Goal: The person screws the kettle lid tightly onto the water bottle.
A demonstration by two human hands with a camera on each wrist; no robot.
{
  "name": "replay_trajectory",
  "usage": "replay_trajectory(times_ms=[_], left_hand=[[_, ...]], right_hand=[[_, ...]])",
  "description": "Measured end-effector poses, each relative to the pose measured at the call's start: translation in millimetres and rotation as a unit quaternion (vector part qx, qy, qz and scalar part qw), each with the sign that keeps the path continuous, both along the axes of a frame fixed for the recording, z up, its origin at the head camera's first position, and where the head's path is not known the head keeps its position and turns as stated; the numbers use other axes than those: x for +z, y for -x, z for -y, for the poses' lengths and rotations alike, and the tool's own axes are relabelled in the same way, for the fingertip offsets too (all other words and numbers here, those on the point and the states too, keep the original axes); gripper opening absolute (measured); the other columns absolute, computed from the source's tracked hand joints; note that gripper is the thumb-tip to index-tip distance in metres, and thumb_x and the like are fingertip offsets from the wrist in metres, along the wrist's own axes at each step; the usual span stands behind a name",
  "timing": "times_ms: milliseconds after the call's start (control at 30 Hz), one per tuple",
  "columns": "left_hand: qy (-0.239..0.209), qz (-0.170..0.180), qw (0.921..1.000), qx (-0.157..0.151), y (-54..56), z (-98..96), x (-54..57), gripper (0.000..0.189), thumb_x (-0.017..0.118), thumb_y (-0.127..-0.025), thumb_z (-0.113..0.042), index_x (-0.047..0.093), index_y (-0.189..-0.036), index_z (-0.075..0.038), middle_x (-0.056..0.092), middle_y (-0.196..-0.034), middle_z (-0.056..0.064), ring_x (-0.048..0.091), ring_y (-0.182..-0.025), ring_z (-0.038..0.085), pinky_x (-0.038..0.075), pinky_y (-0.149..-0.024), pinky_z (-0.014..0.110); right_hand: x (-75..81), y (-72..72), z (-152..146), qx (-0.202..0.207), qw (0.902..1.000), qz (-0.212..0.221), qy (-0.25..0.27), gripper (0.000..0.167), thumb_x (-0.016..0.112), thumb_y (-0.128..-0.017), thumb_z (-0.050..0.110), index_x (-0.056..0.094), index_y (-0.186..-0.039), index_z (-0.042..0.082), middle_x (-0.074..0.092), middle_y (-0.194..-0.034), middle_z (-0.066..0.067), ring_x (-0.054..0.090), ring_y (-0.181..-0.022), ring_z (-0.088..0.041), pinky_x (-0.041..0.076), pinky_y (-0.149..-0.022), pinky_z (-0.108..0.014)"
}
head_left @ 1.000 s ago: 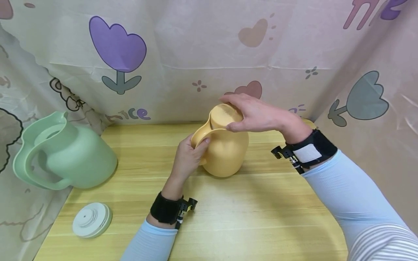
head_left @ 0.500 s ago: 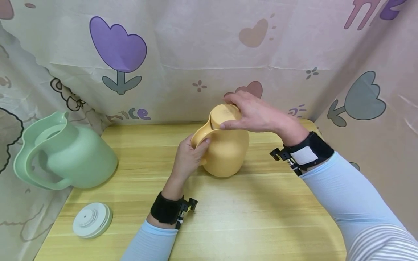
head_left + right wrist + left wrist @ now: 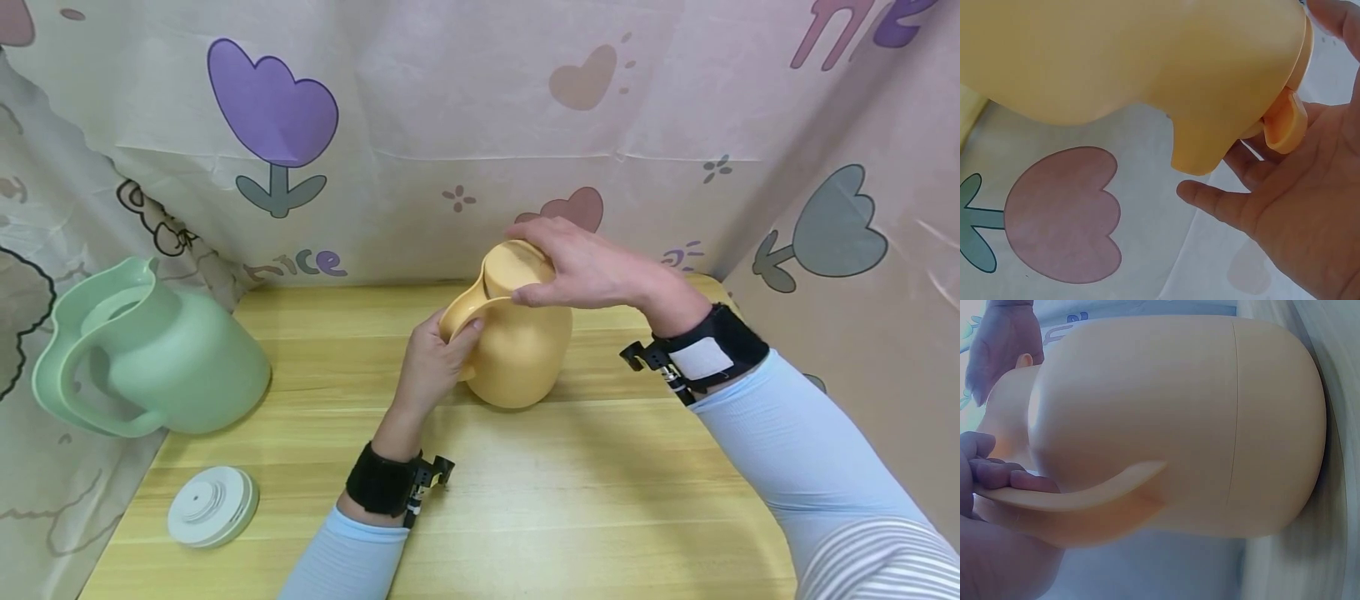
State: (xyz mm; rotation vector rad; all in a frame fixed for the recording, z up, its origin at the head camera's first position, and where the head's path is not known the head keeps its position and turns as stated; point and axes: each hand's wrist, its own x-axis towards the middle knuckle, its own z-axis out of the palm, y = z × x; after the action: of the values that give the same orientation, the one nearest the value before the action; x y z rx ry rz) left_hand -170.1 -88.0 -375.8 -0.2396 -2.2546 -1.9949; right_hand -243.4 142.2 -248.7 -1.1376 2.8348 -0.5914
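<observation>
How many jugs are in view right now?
2: the yellow jug, mid-table with the left hand gripping it, and the green jug, on the left side of the table. No others show.

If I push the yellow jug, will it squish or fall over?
It probably won't squish: the yellow jug looks smooth and hard, like plastic. A low push would likely slide it, since its base looks broad. A push up high might tip it, as it looks taller than wide.
</observation>
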Motion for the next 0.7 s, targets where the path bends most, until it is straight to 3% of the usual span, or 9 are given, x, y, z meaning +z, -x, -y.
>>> replay_trajectory(times_ms=[233, 700], left_hand=[[-0.005, 0.005, 1.0000, -0.001, -0.2, -0.9, 0.9, 0.030, 0.074, -0.100, -0.031, 0.073, -0.118, -0.007, 0.073, -0.107, 0.011, 0.069, -0.097, 0.021, 0.059, -0.084, 0.035], [0.006, 0.015, 0.9999, 0.002, 1.4, -0.8, 0.3, 0.030, 0.074, -0.100, -0.033, 0.072, -0.115, -0.008, 0.072, -0.104, 0.010, 0.067, -0.096, 0.022, 0.058, -0.083, 0.037]], right_hand=[[1.4, -0.8, -0.6, -0.002, 1.0000, 0.002, 0.003, 0.077, 0.078, -0.088, 0.036, 0.049, -0.154, 0.010, 0.057, -0.147, -0.007, 0.047, -0.135, -0.028, 0.039, -0.110, -0.048], [-4.8, 1.4, -0.4, -0.038, 0.9986, -0.035, -0.009, 0.081, 0.080, -0.087, 0.059, 0.055, -0.146, 0.009, 0.057, -0.137, -0.012, 0.051, -0.127, -0.029, 0.041, -0.109, -0.049]])
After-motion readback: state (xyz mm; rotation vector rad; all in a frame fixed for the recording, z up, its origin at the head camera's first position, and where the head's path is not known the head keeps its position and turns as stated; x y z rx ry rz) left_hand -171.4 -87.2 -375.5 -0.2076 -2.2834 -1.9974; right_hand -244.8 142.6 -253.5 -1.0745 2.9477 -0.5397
